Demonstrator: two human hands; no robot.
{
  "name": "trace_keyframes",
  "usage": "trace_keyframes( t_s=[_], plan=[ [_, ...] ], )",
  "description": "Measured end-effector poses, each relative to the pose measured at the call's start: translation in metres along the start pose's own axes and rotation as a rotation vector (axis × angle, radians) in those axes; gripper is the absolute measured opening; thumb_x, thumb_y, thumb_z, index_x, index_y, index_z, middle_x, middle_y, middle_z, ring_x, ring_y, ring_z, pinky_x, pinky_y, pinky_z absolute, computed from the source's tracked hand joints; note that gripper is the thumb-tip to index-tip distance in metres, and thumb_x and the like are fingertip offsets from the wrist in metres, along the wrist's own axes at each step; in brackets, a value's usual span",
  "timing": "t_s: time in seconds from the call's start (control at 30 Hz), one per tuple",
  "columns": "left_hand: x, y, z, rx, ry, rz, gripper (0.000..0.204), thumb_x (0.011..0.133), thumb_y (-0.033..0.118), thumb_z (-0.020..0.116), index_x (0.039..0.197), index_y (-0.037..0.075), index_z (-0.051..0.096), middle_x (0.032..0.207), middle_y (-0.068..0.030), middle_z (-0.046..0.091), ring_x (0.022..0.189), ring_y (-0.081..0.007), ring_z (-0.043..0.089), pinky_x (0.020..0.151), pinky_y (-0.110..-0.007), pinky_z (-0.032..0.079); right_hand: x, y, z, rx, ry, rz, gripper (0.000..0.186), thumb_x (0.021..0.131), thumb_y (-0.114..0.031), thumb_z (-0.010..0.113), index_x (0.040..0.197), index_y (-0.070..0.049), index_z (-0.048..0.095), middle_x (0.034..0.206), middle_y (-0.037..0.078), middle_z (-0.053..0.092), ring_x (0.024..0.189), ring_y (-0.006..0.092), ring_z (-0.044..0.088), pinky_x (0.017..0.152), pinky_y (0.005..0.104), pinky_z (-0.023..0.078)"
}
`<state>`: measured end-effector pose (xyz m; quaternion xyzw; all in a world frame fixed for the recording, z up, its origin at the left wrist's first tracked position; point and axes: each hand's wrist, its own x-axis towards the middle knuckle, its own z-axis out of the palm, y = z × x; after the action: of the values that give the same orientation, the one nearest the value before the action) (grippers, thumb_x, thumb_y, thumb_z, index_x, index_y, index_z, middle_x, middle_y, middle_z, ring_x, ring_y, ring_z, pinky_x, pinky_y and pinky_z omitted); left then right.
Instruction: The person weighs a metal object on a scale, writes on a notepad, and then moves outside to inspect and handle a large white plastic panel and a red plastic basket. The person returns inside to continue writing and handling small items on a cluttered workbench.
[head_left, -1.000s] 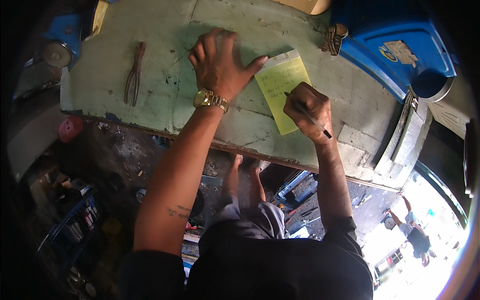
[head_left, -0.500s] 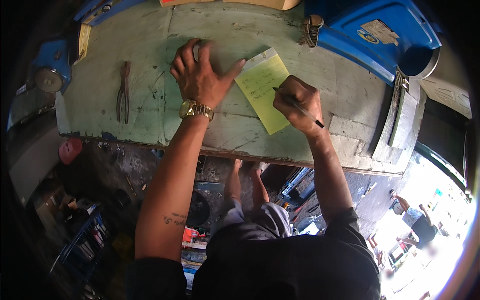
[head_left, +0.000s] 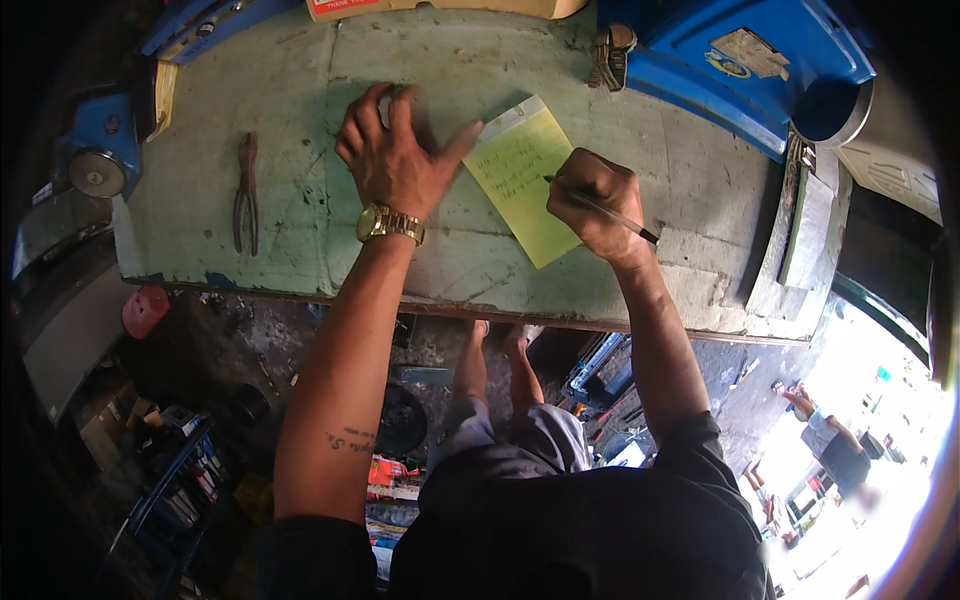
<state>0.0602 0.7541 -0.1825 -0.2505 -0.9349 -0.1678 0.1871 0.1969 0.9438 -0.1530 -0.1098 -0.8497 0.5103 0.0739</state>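
Note:
A yellow notepad [head_left: 527, 207] with a pale top binding lies tilted on the worn green tabletop [head_left: 270, 80]. Several lines of handwriting show on its upper part. My right hand [head_left: 600, 205] rests at the pad's right edge, closed round a clear pen [head_left: 622, 219] with a black end. The pen's tip meets the paper near the lowest written line. To the left of the pad, my left hand [head_left: 395, 150] lies on the tabletop with fingers spread, its thumb reaching the pad's upper left edge. A gold watch [head_left: 388, 223] circles the left wrist.
Rusty pliers [head_left: 246, 195] lie at the left. Blue equipment [head_left: 740, 60] fills the far right corner, with a small brush-like object [head_left: 611, 57] beside it. A blue machine [head_left: 103, 145] stands at the left edge. Another person [head_left: 838, 450] is at lower right.
The pen in my right hand has tilted slightly, its rear end shifting a little right and up. My left hand stays spread beside the pad. The whole view has shifted slightly.

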Motion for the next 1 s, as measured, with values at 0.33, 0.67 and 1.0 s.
trace_keyframes(
  t_s=[0.33,0.67,1.0],
  plan=[
    [0.001,0.001,0.0,-0.01,0.011,-0.007,0.071,0.068,0.067,0.074,0.115,0.015,0.06,0.129,-0.0072,0.05,0.118,-0.0322,0.044,0.098,-0.049,0.034,0.002,0.002,0.002,0.004,0.045,-0.018,0.018,0.072,0.0,0.065,0.067,-0.001,0.048,0.066,0.011,0.054,0.056,0.025,0.053,0.054,0.0363,0.045],
    [-0.002,-0.001,0.0,-0.029,-0.024,-0.022,0.072,0.067,0.063,0.076,0.117,0.014,0.058,0.131,-0.0094,0.046,0.122,-0.0331,0.041,0.097,-0.052,0.034,0.001,0.005,0.005,-0.049,0.101,-0.059,0.017,0.071,0.0,0.067,0.068,0.0,0.05,0.066,0.012,0.055,0.055,0.0234,0.053,0.054,0.0349,0.045],
    [0.001,0.002,-0.006,-0.04,-0.066,-0.072,0.072,0.069,0.064,0.074,0.118,0.015,0.057,0.132,-0.0088,0.046,0.123,-0.0317,0.04,0.099,-0.051,0.032,-0.003,-0.005,-0.002,-0.199,-0.092,-0.303,0.014,0.073,0.003,0.067,0.069,-0.003,0.054,0.066,0.009,0.056,0.056,0.0219,0.056,0.055,0.0326,0.047]
  ],
)
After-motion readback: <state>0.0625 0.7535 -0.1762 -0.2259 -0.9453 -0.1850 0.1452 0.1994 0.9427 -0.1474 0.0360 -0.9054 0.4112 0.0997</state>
